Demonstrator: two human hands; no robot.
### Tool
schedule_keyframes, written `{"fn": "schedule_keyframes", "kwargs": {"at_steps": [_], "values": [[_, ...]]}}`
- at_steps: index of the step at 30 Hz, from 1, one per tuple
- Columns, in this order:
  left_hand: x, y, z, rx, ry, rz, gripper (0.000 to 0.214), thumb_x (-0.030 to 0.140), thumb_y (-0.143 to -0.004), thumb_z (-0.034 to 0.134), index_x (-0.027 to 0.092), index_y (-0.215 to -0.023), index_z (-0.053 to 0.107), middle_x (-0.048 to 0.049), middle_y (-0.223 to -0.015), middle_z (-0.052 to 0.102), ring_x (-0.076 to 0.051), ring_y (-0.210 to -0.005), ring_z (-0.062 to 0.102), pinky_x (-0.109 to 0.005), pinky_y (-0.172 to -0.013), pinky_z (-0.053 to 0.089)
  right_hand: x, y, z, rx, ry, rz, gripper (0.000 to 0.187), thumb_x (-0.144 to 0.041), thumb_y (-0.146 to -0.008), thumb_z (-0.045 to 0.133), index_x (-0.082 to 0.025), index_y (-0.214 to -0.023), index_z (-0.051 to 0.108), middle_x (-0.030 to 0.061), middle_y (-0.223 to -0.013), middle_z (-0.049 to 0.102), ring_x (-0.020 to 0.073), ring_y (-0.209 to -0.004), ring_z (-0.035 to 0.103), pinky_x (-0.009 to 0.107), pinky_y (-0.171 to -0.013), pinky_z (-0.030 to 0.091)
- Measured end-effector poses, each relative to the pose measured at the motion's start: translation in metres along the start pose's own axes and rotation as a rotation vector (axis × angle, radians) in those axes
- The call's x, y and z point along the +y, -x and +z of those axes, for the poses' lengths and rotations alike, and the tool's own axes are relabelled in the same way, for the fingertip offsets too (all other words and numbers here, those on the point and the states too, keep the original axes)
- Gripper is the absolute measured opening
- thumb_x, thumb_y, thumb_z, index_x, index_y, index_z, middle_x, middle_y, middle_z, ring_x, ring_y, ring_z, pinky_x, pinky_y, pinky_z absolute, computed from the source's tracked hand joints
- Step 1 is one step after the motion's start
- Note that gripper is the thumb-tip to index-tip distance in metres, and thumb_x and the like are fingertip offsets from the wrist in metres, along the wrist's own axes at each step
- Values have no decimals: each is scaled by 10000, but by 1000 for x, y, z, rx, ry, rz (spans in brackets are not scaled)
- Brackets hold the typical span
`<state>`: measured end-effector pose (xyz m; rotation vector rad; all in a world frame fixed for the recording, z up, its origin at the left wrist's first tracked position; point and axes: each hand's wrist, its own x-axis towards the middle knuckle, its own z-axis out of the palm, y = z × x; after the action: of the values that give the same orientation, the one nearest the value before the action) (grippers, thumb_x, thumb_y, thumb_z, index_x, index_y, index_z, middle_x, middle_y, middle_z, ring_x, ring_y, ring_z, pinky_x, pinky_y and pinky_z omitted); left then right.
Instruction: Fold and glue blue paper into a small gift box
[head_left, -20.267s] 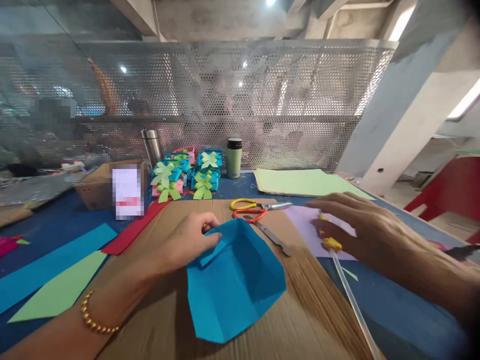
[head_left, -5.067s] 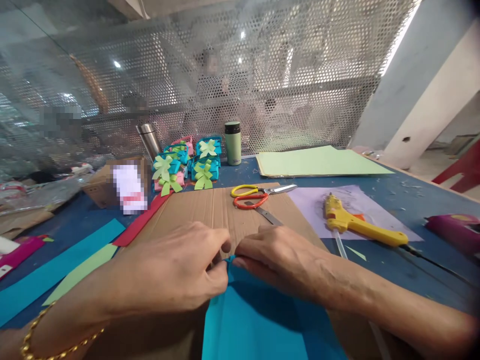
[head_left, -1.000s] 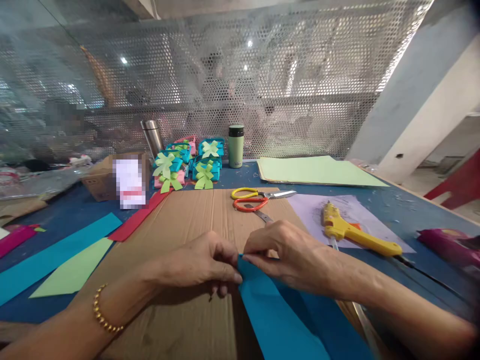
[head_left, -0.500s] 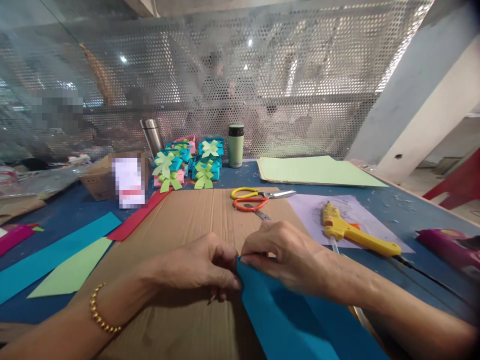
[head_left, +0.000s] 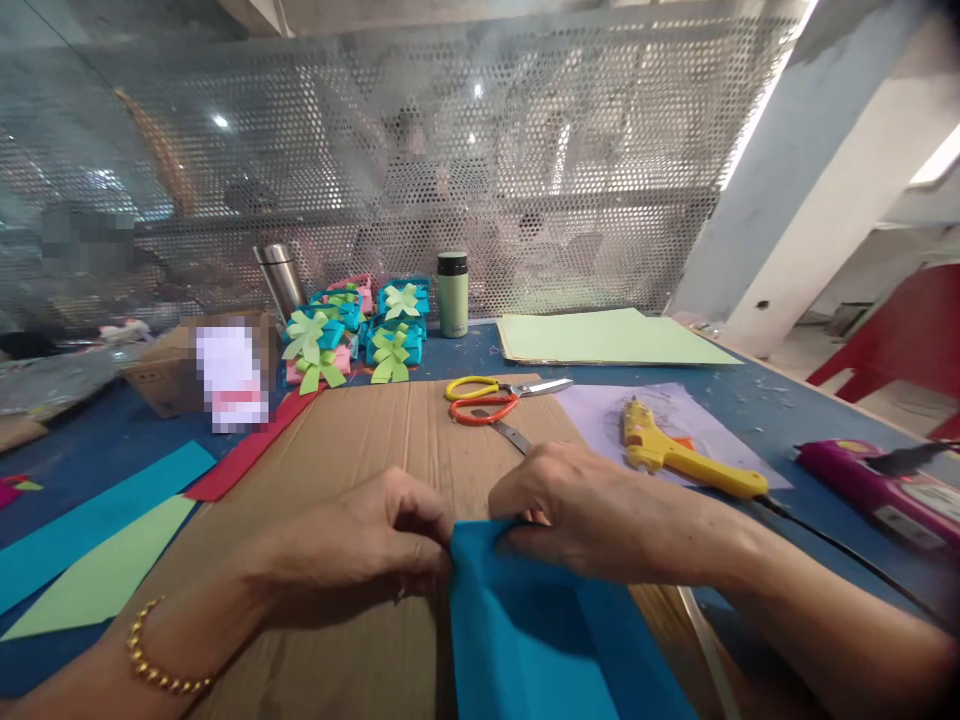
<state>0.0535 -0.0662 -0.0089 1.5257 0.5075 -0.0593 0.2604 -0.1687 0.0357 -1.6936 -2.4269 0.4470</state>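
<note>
Grip check: we find left hand (head_left: 367, 540) and right hand (head_left: 585, 510) pinching the blue paper (head_left: 525, 640), its edge now spread wider.

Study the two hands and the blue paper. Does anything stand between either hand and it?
Nothing visible does. The left hand and right hand both grip the blue paper at its top edge, over the cardboard. The scissors and glue gun lie beyond, untouched.

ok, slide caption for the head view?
Left hand and right hand pinch the far edge of a blue paper sheet on cardboard, scissors and yellow glue gun beyond.
</note>
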Motion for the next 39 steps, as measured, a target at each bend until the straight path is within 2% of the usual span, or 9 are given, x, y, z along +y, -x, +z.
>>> {"fn": "schedule_keyframes", "kwargs": {"at_steps": [3,6,9,12,16,20,25,30,39], "values": [[1,1,-7,-52,-88,65,305,387,-787,703,139,-961,737,-39,-785,645,-154,-697,530,-260,-623,411,-2,0,1,-21,46,-2,132,-136,-804,656,-159,-676,634,-14,-674,643,108,-658,541,250,-560,238],[9,1,-11,-32,-288,225,557,639,-852,562,135,-1019,731,-78,-838,664,-192,-761,557,-282,-654,433,-5,-1,4,-42,89,-9,144,-139,-802,653,-153,-663,617,-12,-643,624,103,-619,520,255,-551,230],[21,0,-6,53,-553,150,375,523,-835,647,165,-919,725,-17,-769,639,-149,-691,523,-243,-583,384,-7,-3,6,-33,113,-20,96,-136,-800,645,-156,-706,649,7,-677,660,121,-648,557,255,-563,251],[32,0,4,100,-786,75,177,342,-828,627,178,-794,688,40,-625,534,-111,-585,443,-236,-506,298,-10,-2,8,-20,122,-14,52,-145,-803,658,-164,-768,692,30,-745,705,153,-702,617,254,-578,283],[43,-1,16,133,-1038,6,253,277,-793,588,178,-579,498,34,-564,448,-116,-555,409,-265,-502,244,-13,0,11,-6,169,-21,66,-157,-835,656,-157,-819,720,62,-793,721,196,-749,654,263,-584,312],[49,-8,23,207,-1238,75,253,247,-800,555,196,-578,447,-13,-624,476,-157,-592,428,-299,-532,242,-9,1,15,22,202,-53,152,-83,-854,591,-143,-860,731,76,-797,716,194,-723,653,271,-581,315],[52,-14,22,126,-1284,95,249,258,-816,559,206,-596,454,-12,-614,444,-181,-603,425,-321,-552,244,-4,1,14,26,221,-48,115,-123,-857,629,-143,-795,723,59,-731,697,170,-664,620,267,-558,288],[58,-12,22,120,-1357,52,246,214,-803,560,203,-577,463,-28,-616,465,-222,-673,474,-332,-587,270,-2,3,2,8,235,33,89,-239,-801,750,-183,-738,720,12,-670,678,148,-617,584,252,-541,250],[49,-10,16,111,-1305,127,245,202,-792,565,197,-567,469,0,-569,413,-179,-610,422,-321,-554,237,3,4,0,-40,174,-28,156,-69,-822,632,-163,-700,660,3,-666,646,115,-609,547,235,-539,260]]}}
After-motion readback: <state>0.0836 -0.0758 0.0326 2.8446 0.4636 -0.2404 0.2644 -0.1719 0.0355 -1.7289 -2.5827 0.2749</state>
